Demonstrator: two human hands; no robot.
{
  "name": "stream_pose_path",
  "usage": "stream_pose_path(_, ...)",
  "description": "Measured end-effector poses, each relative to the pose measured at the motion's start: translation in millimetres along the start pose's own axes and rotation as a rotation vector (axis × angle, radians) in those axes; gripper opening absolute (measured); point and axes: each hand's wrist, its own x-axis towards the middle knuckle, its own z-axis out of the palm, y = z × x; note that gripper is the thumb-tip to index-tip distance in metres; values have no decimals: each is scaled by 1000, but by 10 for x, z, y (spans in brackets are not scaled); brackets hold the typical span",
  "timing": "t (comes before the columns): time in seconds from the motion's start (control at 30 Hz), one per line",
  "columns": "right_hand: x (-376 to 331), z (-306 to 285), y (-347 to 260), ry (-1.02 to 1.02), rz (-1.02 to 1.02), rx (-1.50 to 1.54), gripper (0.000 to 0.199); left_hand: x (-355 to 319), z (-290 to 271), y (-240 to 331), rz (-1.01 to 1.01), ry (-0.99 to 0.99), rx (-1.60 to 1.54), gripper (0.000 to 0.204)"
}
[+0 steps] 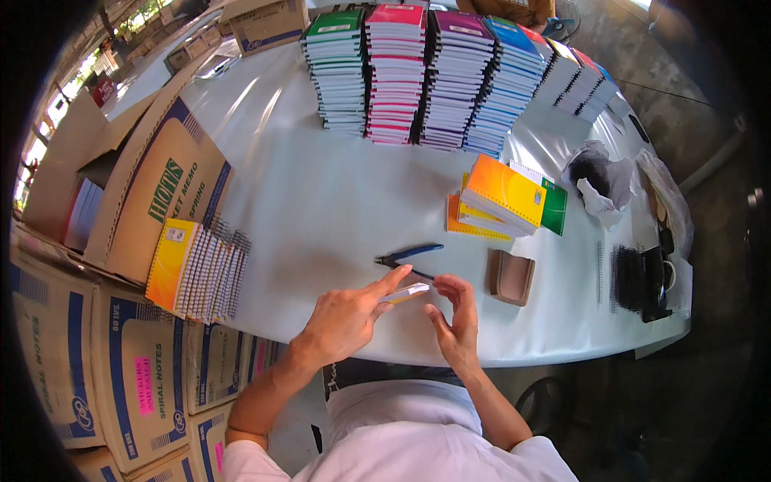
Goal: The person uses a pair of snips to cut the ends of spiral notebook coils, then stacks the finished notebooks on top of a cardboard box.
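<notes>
The left hand gripped a small notepad above the counter, apparently steadying it edge-up, while the right hand, loosely open, hovered beside its end, pliers lying handily near.

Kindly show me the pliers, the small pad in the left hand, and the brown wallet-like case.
Pliers point(421, 251): head view, on the upper blue handle.
Small pad point(405, 293): head view, on its edge.
Brown wallet-like case point(511, 278): head view, mid-surface.

the left fingers hide part of the yellow-edged notepad.
</notes>
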Motion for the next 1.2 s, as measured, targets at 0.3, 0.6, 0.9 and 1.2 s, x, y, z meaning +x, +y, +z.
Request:
stream_pose_path(0.3, -154, 204, 42, -312, 4, 8, 90, 101, 248, 10, -33, -71, 460, 71)
stream_pose_path(0.6, 871, -2389, 555, 719, -161, -1113, 32, 153, 111, -100, 17, -212, 357, 58)
stream_pose_path(0.9, 701, -3539, 1192, 638, 81, -1389, 15, 265, 106, -46, 63, -155, 352, 54)
stream_pose_path(1.2, 473, -756, -332, -228, -123, -251, 31, 195, 158, -136, 88, -68, 481, 54)
